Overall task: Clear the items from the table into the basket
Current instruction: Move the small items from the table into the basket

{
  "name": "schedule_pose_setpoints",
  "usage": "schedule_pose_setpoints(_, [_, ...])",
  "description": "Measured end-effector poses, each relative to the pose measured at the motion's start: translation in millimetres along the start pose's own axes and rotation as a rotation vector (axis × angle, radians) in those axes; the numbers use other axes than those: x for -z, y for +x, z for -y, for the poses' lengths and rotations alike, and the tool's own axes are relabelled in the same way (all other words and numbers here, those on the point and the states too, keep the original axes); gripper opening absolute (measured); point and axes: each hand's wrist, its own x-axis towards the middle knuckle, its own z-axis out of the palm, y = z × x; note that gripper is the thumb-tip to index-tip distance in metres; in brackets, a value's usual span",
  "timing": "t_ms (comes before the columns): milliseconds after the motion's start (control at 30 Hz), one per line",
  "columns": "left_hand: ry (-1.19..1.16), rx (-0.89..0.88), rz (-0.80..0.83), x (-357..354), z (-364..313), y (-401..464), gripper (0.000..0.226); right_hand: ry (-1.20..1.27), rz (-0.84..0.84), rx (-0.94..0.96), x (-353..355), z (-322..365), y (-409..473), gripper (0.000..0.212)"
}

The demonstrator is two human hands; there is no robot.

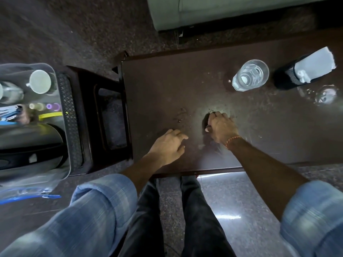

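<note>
On the dark brown table (185, 86), my right hand (221, 127) is closed around a small dark object (205, 120); most of that object is hidden and I cannot tell what it is. My left hand (169, 145) hovers low over the table beside it, fingers loosely apart, holding nothing. A clear glass (250, 75) stands upright at the back right. Next to it is a black holder with white napkins (306, 71). The clear plastic basket (61, 127) stands at the far left and holds a white cup (39, 81), a dark kettle (31, 143) and small items.
A dark wooden stool or side table (104, 117) stands between the basket and the table. A faint glassy reflection (323, 95) shows at the table's right. A pale sofa (222, 12) is beyond the table. My legs are at the table's near edge.
</note>
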Motion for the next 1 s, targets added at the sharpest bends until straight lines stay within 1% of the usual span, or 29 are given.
schedule_pose_setpoints(67, [-0.006,0.000,-0.008,7,2,-5,0.038,0.046,0.006,-0.005,1,2,-4,0.030])
schedule_pose_setpoints(100, [-0.006,0.001,-0.018,12,3,-9,0.038,0.122,0.003,-0.028,2,4,-8,0.025])
schedule_pose_setpoints(167, [-0.007,0.002,-0.038,26,7,-15,0.038,0.363,-0.006,-0.096,5,7,-19,0.012])
schedule_pose_setpoints(200, [-0.008,0.004,-0.053,37,9,-21,0.038,0.484,-0.025,-0.107,8,11,-26,0.009])
schedule_pose_setpoints(233, [-0.003,0.004,-0.067,49,13,-27,0.038,0.599,-0.054,-0.116,11,17,-34,0.012])
schedule_pose_setpoints(300, [0.017,0.002,-0.105,76,21,-41,0.039,0.844,-0.134,-0.135,27,33,-50,0.026])
schedule_pose_setpoints(333, [0.021,-0.001,-0.121,89,25,-47,0.039,0.906,-0.167,-0.137,36,40,-57,0.031])
schedule_pose_setpoints(400, [0.022,0.011,-0.185,121,36,-69,0.039,0.939,-0.184,-0.107,62,64,-66,0.032])
schedule_pose_setpoints(500, [0.021,0.046,-0.298,164,57,-106,0.039,0.962,-0.129,-0.022,107,114,-70,0.023])
schedule_pose_setpoints(567, [0.009,0.086,-0.355,194,77,-139,0.039,0.974,-0.111,0.083,138,162,-71,0.019])
schedule_pose_setpoints(700, [-0.032,0.172,-0.496,243,126,-204,0.039,0.909,-0.120,0.277,184,264,-68,0.018])
schedule_pose_setpoints(867, [-0.053,0.288,-0.634,295,192,-282,0.038,0.835,-0.055,0.415,199,387,-59,0.016])
schedule_pose_setpoints(933, [-0.048,0.320,-0.731,306,219,-311,0.036,0.784,-0.044,0.472,194,431,-54,0.016])
schedule_pose_setpoints(1000, [-0.050,0.372,-0.755,309,241,-333,0.034,0.742,-0.043,0.490,188,468,-47,0.016])
